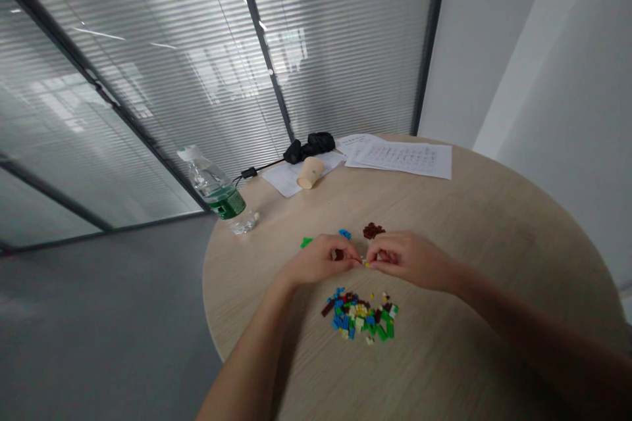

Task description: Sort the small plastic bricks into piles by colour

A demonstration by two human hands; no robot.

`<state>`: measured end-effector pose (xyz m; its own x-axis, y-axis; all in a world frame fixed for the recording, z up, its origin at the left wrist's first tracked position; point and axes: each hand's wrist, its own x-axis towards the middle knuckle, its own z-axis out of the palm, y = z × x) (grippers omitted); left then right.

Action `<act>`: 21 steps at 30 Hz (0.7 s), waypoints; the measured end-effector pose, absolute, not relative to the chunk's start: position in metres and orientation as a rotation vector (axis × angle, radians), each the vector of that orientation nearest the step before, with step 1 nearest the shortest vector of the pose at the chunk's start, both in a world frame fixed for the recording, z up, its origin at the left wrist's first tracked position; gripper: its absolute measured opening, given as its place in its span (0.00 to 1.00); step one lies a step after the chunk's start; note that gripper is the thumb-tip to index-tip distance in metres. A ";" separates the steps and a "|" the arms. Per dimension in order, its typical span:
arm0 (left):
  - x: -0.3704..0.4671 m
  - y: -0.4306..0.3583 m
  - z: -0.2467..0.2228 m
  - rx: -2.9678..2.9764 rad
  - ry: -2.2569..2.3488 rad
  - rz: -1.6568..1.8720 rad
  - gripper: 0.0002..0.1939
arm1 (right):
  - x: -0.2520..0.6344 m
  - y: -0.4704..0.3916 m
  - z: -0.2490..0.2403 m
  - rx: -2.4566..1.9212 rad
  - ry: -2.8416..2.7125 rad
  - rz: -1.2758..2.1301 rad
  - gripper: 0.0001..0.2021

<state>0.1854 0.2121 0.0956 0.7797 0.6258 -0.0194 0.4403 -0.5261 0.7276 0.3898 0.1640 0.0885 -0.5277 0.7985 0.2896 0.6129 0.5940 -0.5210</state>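
- Right hand (412, 260): thumb and fingertips pinched on what looks like a small yellow piece (367, 264).
- Left hand (320, 260): fingertips drawn together beside a whitish bit (363, 259); you cannot tell if it is clasped.
- Handling, judged: use light fingertip pressure; pieces this small could slip or flick away. Work low over the table (494, 243), turning with the fingers rather than the wrists.
- Your fingertips hide much of the contact; open them slightly if you need to check alignment.
- Mixed pile (359, 319) of small coloured pieces: between your forearms, on your side of the hands. Lowered wrists or sleeves could scatter it.
- Beyond the hands: green pieces (306, 242), blue pieces (344, 233), brown pieces (374, 231). The brown lie just beside the right knuckles; limit forward drift.
- Edges: the round rim curves past your left forearm, with the bottle (222, 194) near it. More elbow room to the right.
- Cup (310, 173) and papers (405, 156): farther back, well apart from the hands.
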 end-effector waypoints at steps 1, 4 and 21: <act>0.186 0.211 0.096 2.201 0.774 0.304 0.06 | 0.389 0.164 0.088 -1.118 -2.303 0.474 0.03; 0.187 0.211 0.097 2.197 0.763 0.327 0.07 | 0.387 0.164 0.085 -1.126 -2.269 0.422 0.01; 0.175 0.218 0.105 2.217 0.964 0.524 0.10 | 0.381 0.162 0.079 -1.198 -2.083 0.488 0.04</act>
